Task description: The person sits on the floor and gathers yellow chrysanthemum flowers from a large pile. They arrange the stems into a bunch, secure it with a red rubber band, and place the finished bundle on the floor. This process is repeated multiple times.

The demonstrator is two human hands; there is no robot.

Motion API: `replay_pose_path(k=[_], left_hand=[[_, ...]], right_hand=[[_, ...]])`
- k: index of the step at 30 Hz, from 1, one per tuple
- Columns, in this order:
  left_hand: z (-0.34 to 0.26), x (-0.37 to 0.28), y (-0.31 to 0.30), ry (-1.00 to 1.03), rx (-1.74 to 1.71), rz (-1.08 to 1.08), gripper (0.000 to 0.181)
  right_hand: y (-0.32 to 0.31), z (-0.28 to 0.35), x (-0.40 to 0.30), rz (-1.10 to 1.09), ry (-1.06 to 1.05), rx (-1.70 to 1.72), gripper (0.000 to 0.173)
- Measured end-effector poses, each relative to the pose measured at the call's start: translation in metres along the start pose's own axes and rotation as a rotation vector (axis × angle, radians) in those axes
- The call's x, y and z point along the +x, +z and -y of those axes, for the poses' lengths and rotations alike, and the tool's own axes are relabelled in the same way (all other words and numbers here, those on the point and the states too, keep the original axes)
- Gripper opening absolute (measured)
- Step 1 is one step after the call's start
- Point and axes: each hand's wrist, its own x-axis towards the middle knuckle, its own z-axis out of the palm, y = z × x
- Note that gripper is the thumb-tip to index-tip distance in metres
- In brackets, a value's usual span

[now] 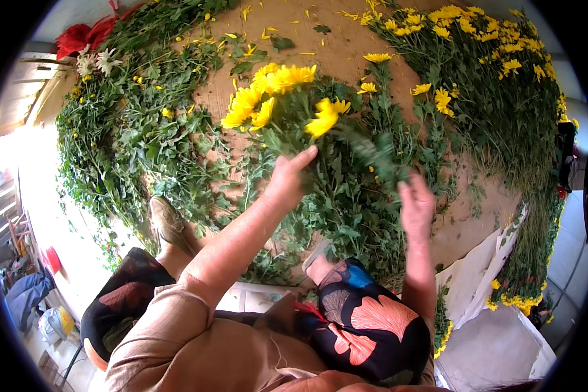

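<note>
My left hand [291, 174] is closed around a bunch of yellow chrysanthemums [269, 88], its thumb lying along the stems. The blooms face up and away from me. To the right, my right hand [416, 201] grips the stem of a single chrysanthemum [322, 120], blurred by motion. This stem slants up and left, so its bloom sits just right of the bunch. Below and between my hands, leafy green stems [343, 210] lie on the brown board. The lower stems of the bunch are hidden by my left hand and the foliage.
A large pile of yellow chrysanthemums [509, 73] lies at the right. Cut leafy stems [122, 137] spread across the left, with white flowers [107, 61] and red material [85, 38] at the far left. Loose petals dot the board [294, 29]. My shoes [166, 218] rest among the leaves.
</note>
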Motion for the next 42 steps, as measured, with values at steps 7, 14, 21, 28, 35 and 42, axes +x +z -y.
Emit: replay_pose_path(k=[7,14,21,28,35,42], left_hand=[[0.005,-0.001,0.009,0.029,-0.028,0.001,0.043],[0.005,-0.004,0.009,0.018,-0.010,-0.013,0.096],[0.001,-0.022,0.035,0.103,-0.023,-0.145,0.052],[0.009,-0.005,0.005,0.062,-0.043,0.013,0.064],[0.006,-0.008,-0.007,-0.008,-0.055,0.186,0.029],[0.011,-0.009,-0.043,-0.073,-0.082,-0.006,0.033]], right_hand=[[-0.012,0.089,0.018,-0.324,-0.503,-0.395,0.031],[0.081,0.048,-0.040,-0.058,-0.289,-0.319,0.033],[0.103,0.027,-0.040,-0.059,-0.226,-0.275,0.032],[0.111,0.029,-0.039,-0.042,-0.259,-0.323,0.037],[0.112,0.034,-0.037,-0.011,-0.383,-0.503,0.039],[0.116,0.041,-0.034,0.270,-0.515,-0.525,0.025]])
